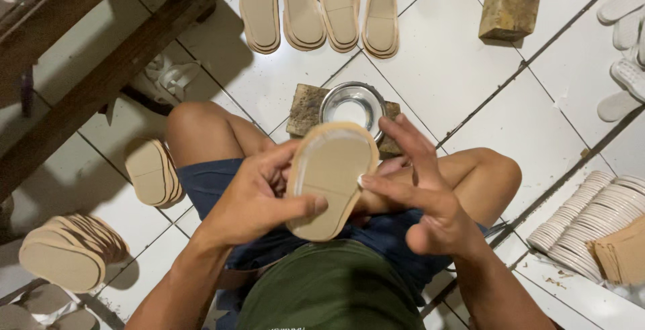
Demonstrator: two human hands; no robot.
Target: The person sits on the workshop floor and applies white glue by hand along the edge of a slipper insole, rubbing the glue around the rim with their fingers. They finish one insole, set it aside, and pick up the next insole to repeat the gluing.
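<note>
Tan sole was gripped by left hand, thumb laid across it; right hand was open, fingers spread, thumb touching sole edge, above bowl

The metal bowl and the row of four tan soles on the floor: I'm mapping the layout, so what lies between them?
Only bare white floor tile lies between the metal bowl and the row of soles, as the head view shows.
</note>
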